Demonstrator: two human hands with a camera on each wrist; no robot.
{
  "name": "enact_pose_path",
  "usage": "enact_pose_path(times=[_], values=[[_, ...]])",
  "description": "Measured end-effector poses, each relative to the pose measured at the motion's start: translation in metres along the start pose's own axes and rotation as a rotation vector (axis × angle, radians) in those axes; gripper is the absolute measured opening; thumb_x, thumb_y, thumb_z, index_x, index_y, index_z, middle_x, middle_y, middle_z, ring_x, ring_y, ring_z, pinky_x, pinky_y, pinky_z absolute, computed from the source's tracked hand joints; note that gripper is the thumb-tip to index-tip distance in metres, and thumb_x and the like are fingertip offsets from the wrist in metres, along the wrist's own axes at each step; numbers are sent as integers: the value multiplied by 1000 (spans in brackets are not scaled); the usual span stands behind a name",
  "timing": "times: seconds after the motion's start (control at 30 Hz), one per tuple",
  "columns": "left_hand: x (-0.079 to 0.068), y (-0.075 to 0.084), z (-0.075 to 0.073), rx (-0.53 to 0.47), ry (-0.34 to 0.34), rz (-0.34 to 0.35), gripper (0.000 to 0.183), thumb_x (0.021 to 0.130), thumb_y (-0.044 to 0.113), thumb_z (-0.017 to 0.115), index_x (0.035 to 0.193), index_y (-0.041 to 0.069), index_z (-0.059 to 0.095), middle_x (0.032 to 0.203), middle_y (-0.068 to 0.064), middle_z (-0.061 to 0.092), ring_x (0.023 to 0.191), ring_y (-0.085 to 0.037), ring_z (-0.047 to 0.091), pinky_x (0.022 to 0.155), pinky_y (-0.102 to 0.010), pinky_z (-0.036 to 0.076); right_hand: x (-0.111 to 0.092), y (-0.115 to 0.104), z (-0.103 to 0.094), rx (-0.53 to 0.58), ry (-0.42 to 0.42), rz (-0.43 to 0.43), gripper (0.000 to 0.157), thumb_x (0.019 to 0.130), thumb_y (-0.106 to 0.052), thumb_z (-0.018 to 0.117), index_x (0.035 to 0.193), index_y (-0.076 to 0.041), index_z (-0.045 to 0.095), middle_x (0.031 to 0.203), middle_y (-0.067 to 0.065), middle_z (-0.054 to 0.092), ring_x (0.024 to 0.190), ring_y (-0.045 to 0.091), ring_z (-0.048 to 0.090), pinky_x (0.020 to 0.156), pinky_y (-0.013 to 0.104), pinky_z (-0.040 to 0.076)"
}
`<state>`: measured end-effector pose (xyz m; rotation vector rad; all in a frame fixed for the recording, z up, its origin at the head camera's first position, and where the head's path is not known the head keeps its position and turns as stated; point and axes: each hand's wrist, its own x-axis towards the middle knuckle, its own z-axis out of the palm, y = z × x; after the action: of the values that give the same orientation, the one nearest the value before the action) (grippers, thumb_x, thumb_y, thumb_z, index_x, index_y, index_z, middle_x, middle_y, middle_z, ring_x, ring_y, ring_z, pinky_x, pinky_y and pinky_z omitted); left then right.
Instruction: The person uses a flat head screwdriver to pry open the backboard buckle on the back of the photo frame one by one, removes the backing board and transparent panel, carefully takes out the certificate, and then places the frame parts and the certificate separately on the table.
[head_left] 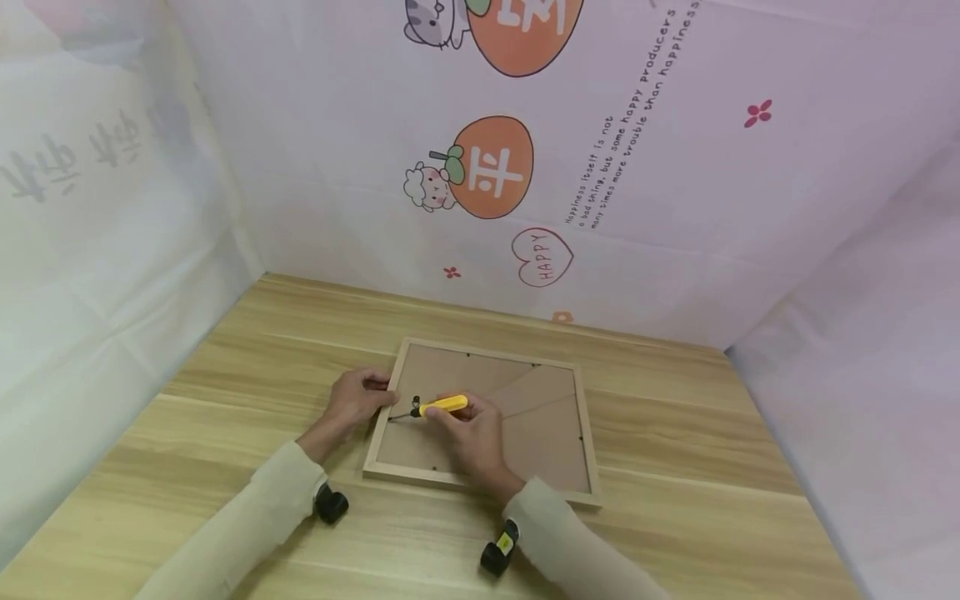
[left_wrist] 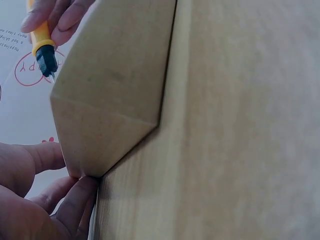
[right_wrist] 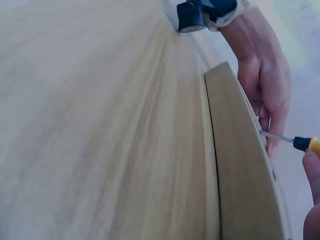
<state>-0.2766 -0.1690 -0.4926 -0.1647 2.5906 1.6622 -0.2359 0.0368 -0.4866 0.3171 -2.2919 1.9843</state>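
A light wooden picture frame (head_left: 405,476) lies back side up on the table, its brown backing board (head_left: 543,433) showing. My left hand (head_left: 352,406) pinches the frame's left edge; in the left wrist view its thumb and fingers (left_wrist: 75,202) are at the frame's side. My right hand (head_left: 480,437) grips a screwdriver (head_left: 448,404) by its yellow handle. The screwdriver's shaft slants down left, with its tip at a small black tab (head_left: 389,419) on the inner left edge. A small black piece (head_left: 416,401) is on the board beside the shaft.
More black tabs, such as one (head_left: 581,437) on the right, line the frame's inner edges. The wood-grain table (head_left: 675,433) runs back to a printed white cloth (head_left: 637,275). White cloth also hangs at both sides. Each sleeve carries a black wrist camera (head_left: 331,504).
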Motion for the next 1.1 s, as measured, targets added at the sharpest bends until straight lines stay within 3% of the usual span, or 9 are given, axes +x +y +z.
enact_pose_path(times=[0.33,0.5,0.7,0.9,1.1], values=[[0,-4,-3,27,2,36,35,85,14,74,116,0,66,114,-19,68,106,-31,65,85,-37,58,5,-29,28,-112,-45,-201,17,87,-13,74,97,-1,70,93,12,73,83,17,74,70,20,59],[0,-3,-3,36,-5,57,35,87,15,72,117,-2,66,115,-19,68,105,-32,65,83,-35,59,10,-42,42,-272,-77,-298,18,89,-18,72,98,-2,70,91,12,74,76,16,74,64,13,56],[1,-3,-2,-1,-17,45,34,88,12,70,119,-3,65,117,-20,68,103,-30,66,81,-32,59,12,-48,45,-371,-62,-336,22,88,-21,73,99,-2,71,92,11,76,74,17,74,63,10,54],[3,-5,0,-3,-4,53,27,90,6,66,115,-2,66,113,-21,69,99,-29,67,76,-28,59,14,-47,47,-408,-88,-372,22,88,-21,72,99,-2,70,92,11,76,77,19,74,66,9,54],[1,-1,1,14,13,46,23,90,1,64,112,-3,67,109,-22,70,90,-26,68,67,-24,56,15,-49,45,-410,-119,-356,22,91,-22,70,101,-2,69,92,10,76,78,17,74,66,9,53]])
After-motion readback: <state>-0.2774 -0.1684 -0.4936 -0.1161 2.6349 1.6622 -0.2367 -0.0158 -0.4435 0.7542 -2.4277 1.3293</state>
